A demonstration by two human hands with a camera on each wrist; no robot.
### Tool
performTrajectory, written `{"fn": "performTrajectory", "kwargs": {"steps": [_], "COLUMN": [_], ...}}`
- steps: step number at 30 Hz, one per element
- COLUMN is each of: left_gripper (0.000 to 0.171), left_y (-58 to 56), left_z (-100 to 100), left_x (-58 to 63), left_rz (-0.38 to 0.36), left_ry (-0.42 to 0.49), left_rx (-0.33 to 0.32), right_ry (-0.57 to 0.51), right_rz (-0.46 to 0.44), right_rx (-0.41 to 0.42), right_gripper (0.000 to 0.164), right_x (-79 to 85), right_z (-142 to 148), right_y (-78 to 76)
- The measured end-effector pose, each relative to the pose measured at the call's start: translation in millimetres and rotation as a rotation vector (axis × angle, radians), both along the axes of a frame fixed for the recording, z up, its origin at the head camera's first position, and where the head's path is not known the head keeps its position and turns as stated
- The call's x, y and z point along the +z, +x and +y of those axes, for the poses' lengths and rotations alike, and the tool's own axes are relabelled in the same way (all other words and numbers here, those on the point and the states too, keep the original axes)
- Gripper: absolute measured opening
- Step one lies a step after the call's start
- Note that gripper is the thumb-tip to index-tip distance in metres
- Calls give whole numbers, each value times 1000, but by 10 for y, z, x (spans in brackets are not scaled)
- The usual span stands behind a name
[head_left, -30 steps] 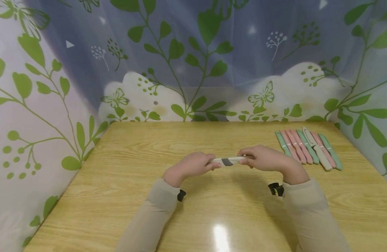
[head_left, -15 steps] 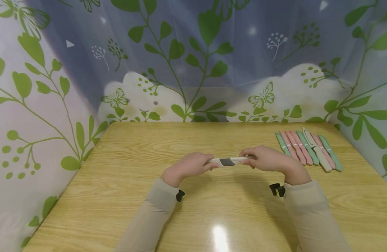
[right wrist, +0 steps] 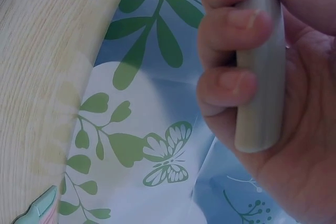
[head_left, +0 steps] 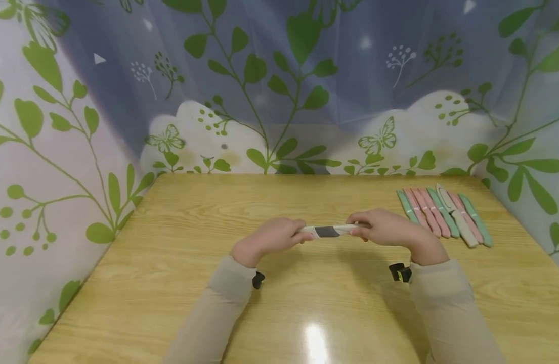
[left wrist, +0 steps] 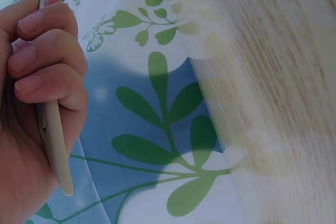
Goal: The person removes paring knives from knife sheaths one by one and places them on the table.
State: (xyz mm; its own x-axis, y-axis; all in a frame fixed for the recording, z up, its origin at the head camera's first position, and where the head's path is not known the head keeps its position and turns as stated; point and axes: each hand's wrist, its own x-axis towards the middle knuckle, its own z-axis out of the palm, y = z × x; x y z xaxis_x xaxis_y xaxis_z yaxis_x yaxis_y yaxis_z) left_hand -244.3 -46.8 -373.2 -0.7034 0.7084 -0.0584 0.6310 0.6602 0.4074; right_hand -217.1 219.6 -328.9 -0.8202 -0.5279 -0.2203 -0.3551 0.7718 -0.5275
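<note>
Over the middle of the table, a cream-coloured knife (head_left: 327, 231) is held level between both hands. My left hand (head_left: 273, 236) grips its left end, a thin cream sheath (left wrist: 55, 150) in the left wrist view, with fingers curled round it. My right hand (head_left: 388, 230) grips the other end, with fingers wrapped round a thick cream handle (right wrist: 262, 87) in the right wrist view. Between the hands shows a dark grey stretch that looks like bare blade. Most of the sheath and handle are hidden by the fingers in the head view.
A row of several pink and green knives (head_left: 425, 212) lies at the table's far right, with a cream knife (head_left: 461, 225) slanted among them. The wooden table (head_left: 192, 202) meets a leaf-patterned cloth (head_left: 261, 76) at the back and sides.
The hands have moved slightly apart, and the dark grey stretch between them has grown longer. Both hands keep their grip; the row of knives stays put.
</note>
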Motion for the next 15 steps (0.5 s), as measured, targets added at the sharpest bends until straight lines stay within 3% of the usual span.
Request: {"fn": "performTrajectory", "kwargs": {"steps": [7,15], "left_gripper": [33,49], "left_y": [-28,-24], "left_z": [2,-33], "left_x": [32,22], "left_rz": [-3,-13], "left_ry": [-19,-57], "left_rx": [3,41], "right_ry": [-18,-11], "right_rz": [-7,-20], "right_rx": [-9,-30], "right_gripper": [21,19], "right_x": [1,-21], "right_z": [49,98], "right_y": [-19,-49]}}
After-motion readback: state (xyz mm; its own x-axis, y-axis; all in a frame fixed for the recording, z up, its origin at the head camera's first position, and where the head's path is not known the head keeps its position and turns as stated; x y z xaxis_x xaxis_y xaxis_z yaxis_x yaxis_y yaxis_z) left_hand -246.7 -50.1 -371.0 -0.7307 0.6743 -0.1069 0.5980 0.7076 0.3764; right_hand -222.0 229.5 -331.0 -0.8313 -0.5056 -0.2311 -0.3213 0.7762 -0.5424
